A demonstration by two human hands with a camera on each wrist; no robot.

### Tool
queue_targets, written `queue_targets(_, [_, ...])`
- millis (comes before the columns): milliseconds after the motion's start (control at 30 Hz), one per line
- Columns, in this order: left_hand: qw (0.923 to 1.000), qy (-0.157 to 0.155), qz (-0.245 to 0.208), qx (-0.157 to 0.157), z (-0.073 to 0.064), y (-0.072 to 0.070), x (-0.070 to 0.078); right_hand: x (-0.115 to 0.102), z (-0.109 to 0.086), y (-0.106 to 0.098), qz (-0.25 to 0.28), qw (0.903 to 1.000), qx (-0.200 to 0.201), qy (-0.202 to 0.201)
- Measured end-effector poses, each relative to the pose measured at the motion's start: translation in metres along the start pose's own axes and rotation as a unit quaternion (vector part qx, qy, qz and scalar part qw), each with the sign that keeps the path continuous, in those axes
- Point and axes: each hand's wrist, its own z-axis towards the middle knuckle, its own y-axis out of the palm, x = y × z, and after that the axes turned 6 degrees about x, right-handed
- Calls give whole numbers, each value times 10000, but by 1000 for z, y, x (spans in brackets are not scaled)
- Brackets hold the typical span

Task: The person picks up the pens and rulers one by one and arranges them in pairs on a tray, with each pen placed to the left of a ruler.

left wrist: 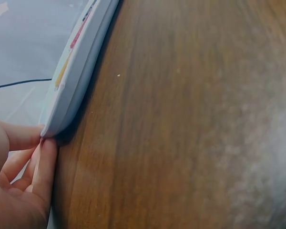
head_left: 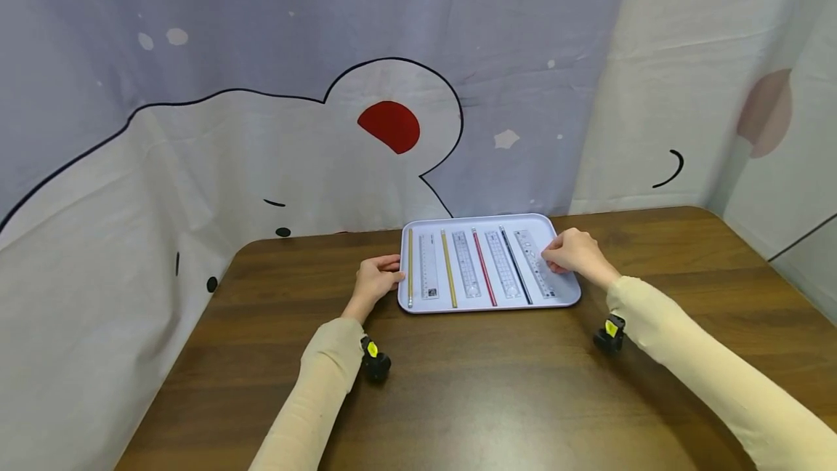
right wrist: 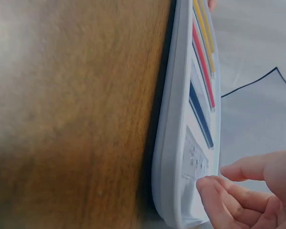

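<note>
A white tray [head_left: 484,306] lies on the table with pencils and clear rulers set in alternating, roughly parallel rows. My left hand [head_left: 375,283] pinches its left rim, thumb above and fingers [left wrist: 46,164] beneath. Over the right side is my right hand [head_left: 575,251], fingers loosely curled and nothing seen between thumb and fingertips. Its fingertips are close beside the rightmost ruler [head_left: 535,264]. Left of that ruler come a dark pencil [head_left: 516,264], another ruler [head_left: 502,264] and a red pencil [head_left: 484,267]. Farther left lie two yellowish pencils, one [head_left: 410,267] along the left edge.
The brown wooden table [head_left: 458,384] reaches back to a patterned curtain [head_left: 275,166], and the tray's far edge is close to it. A small black camera [head_left: 375,365] is worn at the left wrist, another [head_left: 610,335] at the right.
</note>
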Motion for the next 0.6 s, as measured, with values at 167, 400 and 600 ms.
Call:
queue_targets(167, [10000, -32, -29, 15, 0, -1, -2, -3, -6, 2, 40, 9985, 219, -504])
queue_targets(400, [9999, -52, -26, 112, -1, -2, -3, -2, -19, 5, -97, 9899, 729, -1210])
queue_targets(600, [9975, 360, 402, 464, -3, -1, 1, 9, -29, 7, -665, 9637, 1713, -1940])
